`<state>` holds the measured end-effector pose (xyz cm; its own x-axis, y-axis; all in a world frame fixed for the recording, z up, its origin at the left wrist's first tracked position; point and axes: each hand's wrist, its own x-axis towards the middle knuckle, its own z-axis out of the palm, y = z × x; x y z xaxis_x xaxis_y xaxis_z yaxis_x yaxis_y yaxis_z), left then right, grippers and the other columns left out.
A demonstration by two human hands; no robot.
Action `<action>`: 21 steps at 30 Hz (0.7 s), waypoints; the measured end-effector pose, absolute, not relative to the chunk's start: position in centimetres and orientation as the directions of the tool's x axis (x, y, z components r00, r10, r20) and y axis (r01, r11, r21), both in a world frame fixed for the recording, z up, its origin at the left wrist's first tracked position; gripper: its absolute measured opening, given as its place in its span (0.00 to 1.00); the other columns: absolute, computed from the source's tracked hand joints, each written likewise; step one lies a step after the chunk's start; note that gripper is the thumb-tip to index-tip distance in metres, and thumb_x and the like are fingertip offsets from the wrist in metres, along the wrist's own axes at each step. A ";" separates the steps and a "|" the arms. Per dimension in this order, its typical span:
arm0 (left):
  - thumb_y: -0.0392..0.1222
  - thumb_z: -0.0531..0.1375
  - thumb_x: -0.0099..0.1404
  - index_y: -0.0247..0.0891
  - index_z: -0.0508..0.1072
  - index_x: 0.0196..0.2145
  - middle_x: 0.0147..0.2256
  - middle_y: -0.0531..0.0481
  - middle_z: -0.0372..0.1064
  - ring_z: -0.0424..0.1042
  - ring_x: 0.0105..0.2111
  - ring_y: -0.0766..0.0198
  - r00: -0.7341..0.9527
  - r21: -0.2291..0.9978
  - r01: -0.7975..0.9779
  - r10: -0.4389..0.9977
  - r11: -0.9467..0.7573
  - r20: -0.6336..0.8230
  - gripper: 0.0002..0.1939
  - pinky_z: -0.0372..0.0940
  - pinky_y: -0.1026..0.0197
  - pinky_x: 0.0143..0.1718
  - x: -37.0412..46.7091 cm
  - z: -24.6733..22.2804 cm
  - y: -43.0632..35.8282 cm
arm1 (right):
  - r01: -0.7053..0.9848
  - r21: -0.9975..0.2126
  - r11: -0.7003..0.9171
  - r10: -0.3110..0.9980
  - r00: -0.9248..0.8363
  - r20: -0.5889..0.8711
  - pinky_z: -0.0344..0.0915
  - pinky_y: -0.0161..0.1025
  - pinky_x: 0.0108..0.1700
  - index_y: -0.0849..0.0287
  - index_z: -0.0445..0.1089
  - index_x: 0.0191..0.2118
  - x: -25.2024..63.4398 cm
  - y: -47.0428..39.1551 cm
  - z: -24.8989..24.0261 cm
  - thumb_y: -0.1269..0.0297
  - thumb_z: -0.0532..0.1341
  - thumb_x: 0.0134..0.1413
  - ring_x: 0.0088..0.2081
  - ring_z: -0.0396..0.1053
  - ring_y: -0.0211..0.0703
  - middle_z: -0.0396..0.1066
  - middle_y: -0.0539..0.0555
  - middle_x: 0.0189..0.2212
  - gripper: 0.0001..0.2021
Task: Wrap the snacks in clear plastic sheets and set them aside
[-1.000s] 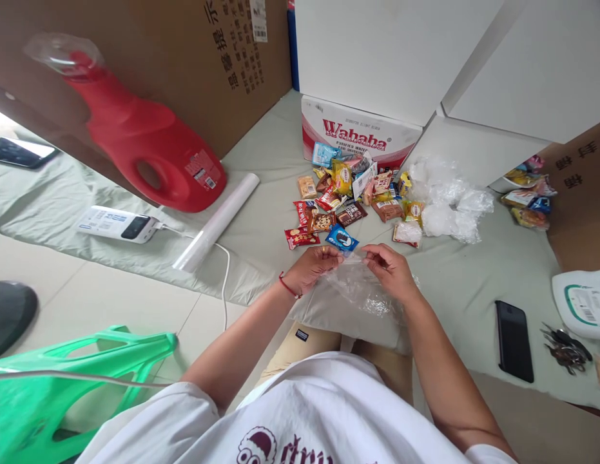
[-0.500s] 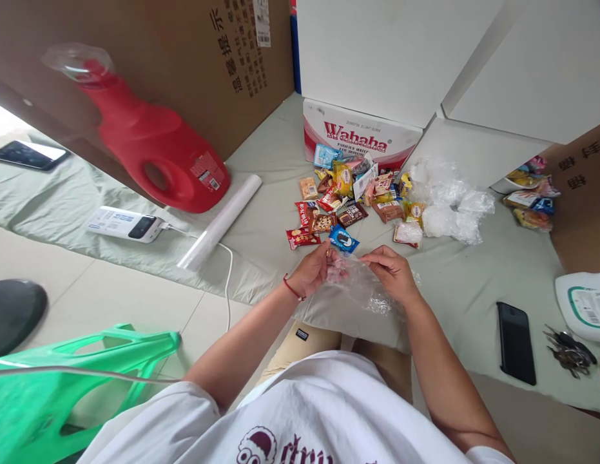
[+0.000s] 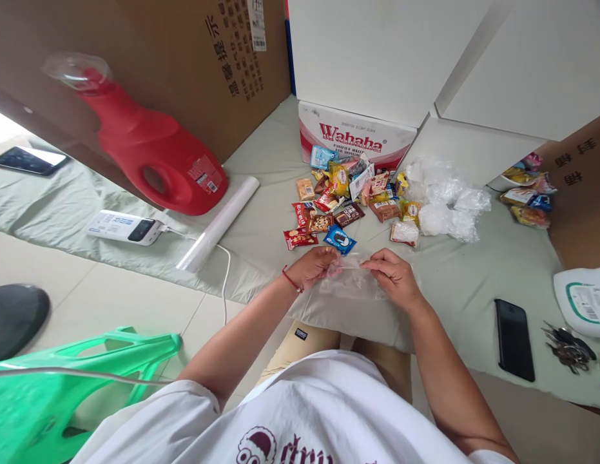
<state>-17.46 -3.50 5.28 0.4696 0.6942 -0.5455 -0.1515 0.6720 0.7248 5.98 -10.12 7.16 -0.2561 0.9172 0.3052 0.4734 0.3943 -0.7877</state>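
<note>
Between my hands stretches a clear plastic bag (image 3: pixel 350 282), its upper edge pulled straight. My left hand (image 3: pixel 318 265) pinches one side of it, and my right hand (image 3: pixel 392 274) pinches the other with thumb and forefinger. Something pinkish shows by my left fingers; I cannot make out what it is. Just beyond the bag lie a blue snack packet (image 3: pixel 340 240) and a red snack packet (image 3: pixel 300 238). Behind them is a loose heap of wrapped snacks (image 3: pixel 348 209), and to its right a pile of crumpled clear plastic (image 3: pixel 449 200).
A Wahaha carton (image 3: pixel 358 132) stands behind the snacks. On the left are a red detergent bottle (image 3: pixel 159 148), a clear plastic roll (image 3: pixel 217 225) and a cabled power bank (image 3: pixel 123 227). To the right lie a black phone (image 3: pixel 515 339), keys (image 3: pixel 570 348) and a white bottle (image 3: pixel 584 303).
The bag now hangs flatter and wider between my hands, with its edge drawn straighter. Both hands keep their pinch on it. The view has shifted slightly.
</note>
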 end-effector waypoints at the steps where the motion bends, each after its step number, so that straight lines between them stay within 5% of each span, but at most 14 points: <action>1: 0.39 0.72 0.56 0.37 0.72 0.28 0.28 0.52 0.73 0.74 0.27 0.66 0.408 0.718 -0.177 0.714 0.673 -0.569 0.12 0.67 0.65 0.28 -17.8 5.2 -3.5 | 0.483 -0.780 0.398 0.916 -0.251 0.311 0.68 0.35 0.41 0.49 0.82 0.47 6.4 -10.7 7.3 0.68 0.57 0.68 0.38 0.71 0.38 0.70 0.53 0.38 0.15; 7: 0.39 0.67 0.63 0.38 0.67 0.30 0.28 0.54 0.71 0.74 0.27 0.70 0.196 0.734 -0.255 0.777 0.629 -0.598 0.11 0.67 0.68 0.28 -20.7 4.4 -4.5 | 0.532 -0.766 0.361 0.931 -0.258 0.259 0.68 0.35 0.41 0.48 0.82 0.49 10.2 -16.1 6.4 0.68 0.57 0.69 0.38 0.71 0.38 0.71 0.53 0.39 0.16; 11: 0.47 0.71 0.57 0.37 0.67 0.30 0.29 0.53 0.71 0.74 0.27 0.68 0.146 0.759 -0.236 0.794 0.607 -0.590 0.17 0.65 0.68 0.27 -22.4 4.2 -6.3 | 0.567 -0.792 0.227 0.967 -0.229 0.113 0.69 0.34 0.39 0.49 0.82 0.48 13.0 -19.9 5.5 0.65 0.56 0.70 0.37 0.72 0.38 0.72 0.54 0.38 0.16; 15: 0.56 0.72 0.52 0.36 0.71 0.29 0.31 0.49 0.74 0.73 0.29 0.66 0.201 0.832 -0.027 0.818 0.555 -0.539 0.22 0.64 0.66 0.28 -23.2 4.3 -8.5 | 0.576 -0.815 0.054 0.931 -0.325 -0.168 0.71 0.36 0.41 0.49 0.82 0.48 15.3 -21.9 6.6 0.57 0.58 0.70 0.42 0.74 0.42 0.74 0.57 0.48 0.15; 18: 0.58 0.68 0.55 0.37 0.73 0.27 0.29 0.49 0.73 0.71 0.28 0.64 0.261 0.874 0.184 0.835 0.449 -0.484 0.20 0.62 0.64 0.29 -23.5 4.9 -10.0 | 0.590 -0.802 -0.091 0.979 -0.093 -0.180 0.71 0.39 0.45 0.52 0.80 0.47 15.9 -21.2 7.7 0.50 0.57 0.69 0.47 0.73 0.45 0.74 0.58 0.52 0.17; 21: 0.54 0.66 0.58 0.40 0.76 0.28 0.26 0.50 0.72 0.68 0.27 0.63 0.289 0.880 0.374 0.865 0.292 -0.410 0.14 0.62 0.63 0.29 -23.4 5.7 -11.2 | 0.599 -0.771 -0.215 0.976 0.109 -0.188 0.70 0.40 0.41 0.53 0.78 0.43 14.7 -18.9 7.0 0.44 0.59 0.66 0.41 0.73 0.46 0.78 0.57 0.42 0.19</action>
<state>-23.39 -11.21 5.68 0.2893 0.8651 -0.4098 0.3742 0.2919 0.8802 14.70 -18.94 7.02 0.1086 0.9762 -0.1879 0.5994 -0.2151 -0.7710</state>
